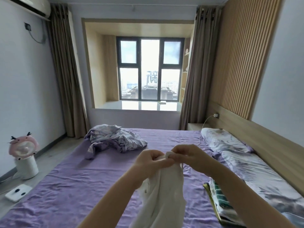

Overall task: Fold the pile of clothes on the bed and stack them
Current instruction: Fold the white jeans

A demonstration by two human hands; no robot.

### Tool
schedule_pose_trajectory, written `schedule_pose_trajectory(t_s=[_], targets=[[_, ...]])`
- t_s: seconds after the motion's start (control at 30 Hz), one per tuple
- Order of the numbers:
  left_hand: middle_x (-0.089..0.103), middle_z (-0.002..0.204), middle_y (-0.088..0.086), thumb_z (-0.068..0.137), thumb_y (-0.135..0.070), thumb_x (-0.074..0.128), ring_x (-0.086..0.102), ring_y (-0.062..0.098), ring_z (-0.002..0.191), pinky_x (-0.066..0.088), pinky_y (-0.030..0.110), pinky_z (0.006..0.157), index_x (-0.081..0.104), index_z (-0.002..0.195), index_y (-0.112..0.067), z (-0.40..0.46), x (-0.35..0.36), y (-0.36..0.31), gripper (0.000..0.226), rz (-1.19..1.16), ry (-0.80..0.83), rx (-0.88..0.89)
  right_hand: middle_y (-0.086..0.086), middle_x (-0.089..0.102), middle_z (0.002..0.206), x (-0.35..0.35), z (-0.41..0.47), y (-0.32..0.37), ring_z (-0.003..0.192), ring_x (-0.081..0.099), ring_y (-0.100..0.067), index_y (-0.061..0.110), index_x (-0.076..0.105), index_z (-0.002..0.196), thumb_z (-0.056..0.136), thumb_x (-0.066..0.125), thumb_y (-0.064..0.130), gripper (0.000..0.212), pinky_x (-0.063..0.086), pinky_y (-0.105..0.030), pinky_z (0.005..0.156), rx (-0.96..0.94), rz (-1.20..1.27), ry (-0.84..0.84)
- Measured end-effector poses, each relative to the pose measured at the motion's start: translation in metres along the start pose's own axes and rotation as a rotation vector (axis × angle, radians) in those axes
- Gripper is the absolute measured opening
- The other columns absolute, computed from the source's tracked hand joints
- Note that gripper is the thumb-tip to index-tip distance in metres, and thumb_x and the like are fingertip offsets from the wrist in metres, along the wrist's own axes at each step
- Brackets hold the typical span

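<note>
left hand (148, 159) and right hand (189, 157) both pinch top edge of white garment (162, 195), hanging above bed (82, 186) centre. folded stack (220, 204) at 4 o'clock, crumpled sheet (113, 139) at 11.

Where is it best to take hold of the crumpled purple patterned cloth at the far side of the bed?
Grip the crumpled purple patterned cloth at the loose corner trailing toward the near left, coming from the near side. That flap lies flat and apart from the bunched middle, so it should lift free most easily.
</note>
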State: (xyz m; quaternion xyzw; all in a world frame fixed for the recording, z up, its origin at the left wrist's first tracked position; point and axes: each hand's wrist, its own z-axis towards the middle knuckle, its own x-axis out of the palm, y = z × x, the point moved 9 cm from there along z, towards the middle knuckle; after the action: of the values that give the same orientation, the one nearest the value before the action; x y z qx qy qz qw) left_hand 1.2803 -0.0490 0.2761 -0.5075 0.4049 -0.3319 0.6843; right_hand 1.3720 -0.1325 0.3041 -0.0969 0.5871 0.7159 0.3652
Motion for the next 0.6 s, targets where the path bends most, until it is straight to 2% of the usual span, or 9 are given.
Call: schedule_pose_trajectory(t_s=[0.07, 0.1, 0.17, 0.2, 0.27, 0.3, 0.37, 0.47, 0.6], targets=[[0.043, 0.058, -0.003, 0.066, -0.031, 0.078, 0.04, 0.011, 0.054, 0.031, 0.02, 0.051, 0.059, 0.06, -0.015, 0.013, 0.017, 0.003, 0.026, -0.075, -0.003, -0.025, 0.012, 0.05, 0.058, -0.012, 0.002, -0.021, 0.061, 0.044, -0.004, 0.028, 0.063, 0.062, 0.088, 0.065, 0.031, 0.026, 0.036, -0.021, 0.059, 0.006, 0.042, -0.034], [0.049, 0.066, 0.004, 0.065, -0.03, 0.078, 0.045, 0.016, 0.061, 0.034, 0.024, 0.057, 0.065, 0.07, -0.006, 0.019, 0.024, 0.002, 0.028, -0.134, 0.008, -0.032, 0.012, 0.043, 0.055, -0.019, 0.001, -0.031, 0.058, 0.039, -0.005, 0.024, 0.056, 0.057, 0.088, 0.064, 0.032, 0.032, 0.031, -0.022, 0.056, 0.01, 0.067, -0.072], [0.054, 0.077, 0.012, 0.064, -0.028, 0.079, 0.05, 0.019, 0.071, 0.039, 0.026, 0.061, 0.064, 0.088, 0.008, 0.031, 0.031, 0.001, 0.046, -0.211, 0.04, -0.032, 0.014, 0.035, 0.055, -0.029, -0.001, -0.049, 0.056, 0.033, -0.003, 0.023, 0.046, 0.055, 0.088, 0.062, 0.032, 0.038, 0.026, -0.022, 0.054, -0.006, 0.107, -0.105], [0.055, 0.076, 0.01, 0.066, -0.028, 0.079, 0.05, 0.016, 0.07, 0.04, 0.022, 0.06, 0.065, 0.087, 0.006, 0.037, 0.03, -0.004, 0.042, -0.204, 0.048, -0.011, 0.015, 0.037, 0.056, -0.032, -0.003, -0.057, 0.057, 0.033, -0.001, 0.023, 0.046, 0.056, 0.089, 0.062, 0.03, 0.037, 0.028, -0.019, 0.055, -0.028, 0.115, -0.088], [0.053, 0.069, 0.0, 0.068, -0.029, 0.078, 0.048, 0.008, 0.064, 0.038, 0.017, 0.056, 0.067, 0.074, -0.011, 0.046, 0.018, -0.016, 0.021, -0.162, 0.024, 0.031, 0.015, 0.04, 0.06, -0.032, -0.008, -0.08, 0.06, 0.036, 0.002, 0.022, 0.048, 0.062, 0.086, 0.065, 0.034, 0.032, 0.03, -0.016, 0.057, -0.029, 0.084, -0.024], [0.051, 0.066, -0.004, 0.07, -0.029, 0.077, 0.046, 0.006, 0.062, 0.036, 0.016, 0.054, 0.064, 0.068, -0.018, 0.049, 0.005, -0.021, 0.017, -0.118, -0.018, 0.044, 0.013, 0.038, 0.061, -0.032, -0.011, -0.093, 0.059, 0.035, 0.001, 0.018, 0.046, 0.065, 0.083, 0.067, 0.041, 0.036, 0.03, -0.018, 0.057, -0.01, 0.054, 0.002], [0.046, 0.065, -0.005, 0.07, -0.035, 0.079, 0.042, 0.005, 0.061, 0.033, 0.016, 0.054, 0.059, 0.065, -0.02, 0.053, -0.029, -0.028, 0.025, 0.056, -0.116, 0.056, 0.011, 0.035, 0.059, -0.038, -0.015, -0.117, 0.055, 0.032, 0.0, 0.019, 0.042, 0.063, 0.076, 0.065, 0.052, 0.042, 0.027, -0.02, 0.054, 0.037, -0.04, 0.026], [0.05, 0.06, -0.013, 0.069, -0.037, 0.082, 0.043, 0.001, 0.058, 0.033, 0.015, 0.054, 0.061, 0.065, -0.02, 0.053, -0.076, -0.028, 0.028, 0.371, -0.227, 0.04, 0.004, 0.034, 0.061, -0.052, -0.012, -0.138, 0.057, 0.032, -0.007, 0.022, 0.036, 0.059, 0.074, 0.061, 0.057, 0.045, 0.028, -0.028, 0.058, 0.077, -0.185, 0.068], [0.05, 0.053, -0.02, 0.069, -0.036, 0.083, 0.043, -0.002, 0.051, 0.032, 0.013, 0.051, 0.056, 0.063, -0.025, 0.056, -0.09, -0.023, 0.03, 0.691, -0.176, 0.043, 0.003, 0.036, 0.06, -0.082, 0.023, -0.124, 0.06, 0.035, -0.012, 0.021, 0.037, 0.059, 0.074, 0.055, 0.058, 0.044, 0.032, -0.031, 0.061, 0.07, -0.363, 0.078]])
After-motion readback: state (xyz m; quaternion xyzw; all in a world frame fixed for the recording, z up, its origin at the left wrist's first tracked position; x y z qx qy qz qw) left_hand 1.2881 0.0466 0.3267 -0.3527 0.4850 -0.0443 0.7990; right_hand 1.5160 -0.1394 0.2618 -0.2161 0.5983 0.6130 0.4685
